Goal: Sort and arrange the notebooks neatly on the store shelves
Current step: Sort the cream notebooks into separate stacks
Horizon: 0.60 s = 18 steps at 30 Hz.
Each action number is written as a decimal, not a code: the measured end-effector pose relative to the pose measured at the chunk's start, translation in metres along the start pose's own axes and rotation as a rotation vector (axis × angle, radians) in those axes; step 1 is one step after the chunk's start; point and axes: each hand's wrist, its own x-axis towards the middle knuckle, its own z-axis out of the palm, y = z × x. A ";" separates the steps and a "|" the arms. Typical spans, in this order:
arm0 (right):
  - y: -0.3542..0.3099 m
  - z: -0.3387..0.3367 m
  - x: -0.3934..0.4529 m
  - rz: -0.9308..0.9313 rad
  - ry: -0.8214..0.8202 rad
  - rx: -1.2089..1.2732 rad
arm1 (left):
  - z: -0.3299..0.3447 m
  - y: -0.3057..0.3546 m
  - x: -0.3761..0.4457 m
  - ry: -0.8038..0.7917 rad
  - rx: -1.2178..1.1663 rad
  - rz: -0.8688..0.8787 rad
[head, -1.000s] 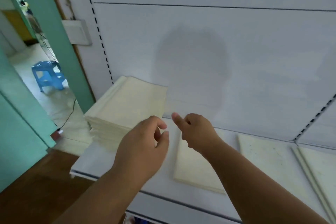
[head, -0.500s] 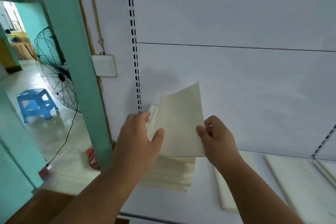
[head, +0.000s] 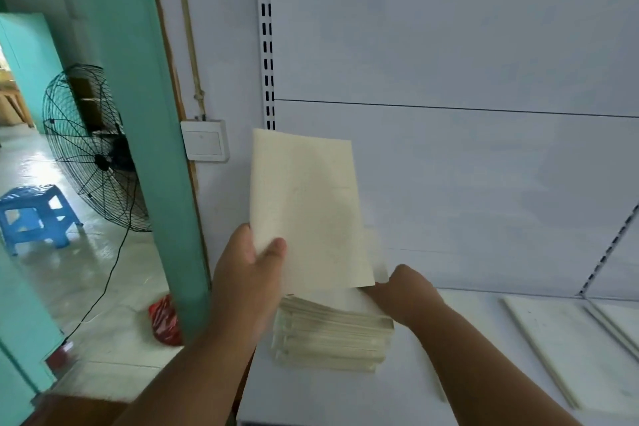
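1. The left hand (head: 249, 270) holds a cream notebook (head: 306, 211) upright above the stack of notebooks (head: 332, 335), thumb on its front cover near the lower left corner, fingers hidden behind it.
2. The right hand (head: 404, 294) is at the notebook's lower right corner; its fingers curl under there, and whether they pinch the cover cannot be told.
3. The stack sits at the left end of the white shelf (head: 432, 391), just below the held notebook.
4. More notebooks (head: 567, 349) lie flat on the shelf, well apart to the right.
5. A black floor fan (head: 90, 152) and a blue plastic stool (head: 34, 214) stand beyond the teal pillar (head: 145, 114).
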 end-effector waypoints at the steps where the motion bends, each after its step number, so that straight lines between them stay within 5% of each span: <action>1: 0.000 0.000 0.000 -0.011 0.001 0.025 | -0.002 0.000 0.000 -0.009 -0.013 0.002; 6: -0.004 -0.010 -0.004 -0.078 0.165 -0.037 | -0.008 -0.004 -0.003 -0.068 -0.005 0.018; 10: -0.012 -0.025 -0.031 -0.279 0.293 0.650 | -0.007 -0.004 -0.003 -0.076 -0.015 0.055; 13: -0.019 -0.039 -0.056 -0.407 0.073 1.114 | 0.001 0.003 -0.003 -0.143 -0.026 0.058; 18: -0.006 -0.064 -0.066 -0.279 -0.083 1.168 | 0.034 0.011 -0.011 -0.262 -0.059 0.030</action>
